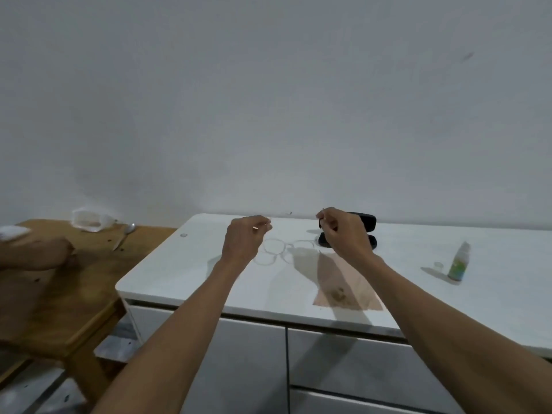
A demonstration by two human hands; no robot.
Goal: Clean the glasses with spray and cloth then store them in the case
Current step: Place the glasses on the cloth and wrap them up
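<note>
Both forearms reach over the white cabinet top [179, 282]. Left hand [243, 242] and right hand [343, 231] each pinch 1 temple tip of the clear glasses [286, 249], holding them up above the peach cloth [337, 282]. Black case [363, 231] sits open behind, spray bottle [459, 261] well off right.

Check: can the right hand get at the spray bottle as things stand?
Probably not yet: the right hand is pinching the glasses. The spray bottle stands unobstructed further right, once it lets go.
</note>
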